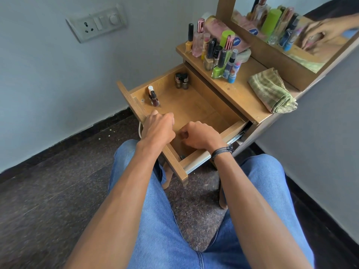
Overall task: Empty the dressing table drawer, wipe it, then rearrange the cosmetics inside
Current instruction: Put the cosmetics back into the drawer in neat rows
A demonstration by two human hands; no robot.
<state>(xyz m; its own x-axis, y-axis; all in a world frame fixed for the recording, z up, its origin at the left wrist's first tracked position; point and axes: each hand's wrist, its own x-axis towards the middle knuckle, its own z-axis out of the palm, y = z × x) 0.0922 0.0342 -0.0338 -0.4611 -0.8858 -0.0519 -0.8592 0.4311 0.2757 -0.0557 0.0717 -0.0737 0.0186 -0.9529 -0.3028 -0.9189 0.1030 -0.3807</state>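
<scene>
Head view: polish bottles (154, 98) in drawer (196, 109), just beyond left hand (159, 127).

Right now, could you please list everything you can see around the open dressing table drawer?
dressing table: one, brown wood, beside the wall
drawer: one, brown wood, pulled open below its top
nail polish bottles: two, white-capped and dark, upright by drawer front
small bottles: two, dark-capped, upright in drawer's far corner
cosmetics cluster: many, mixed colours, on table top
cloth: one, green checked, folded on table top
mirror: one, wood-framed, behind the cosmetics
switchboard: one, grey, on the wall
left hand: one, curled, over drawer front
right hand: one, curled, inside drawer, dark wristband
</scene>
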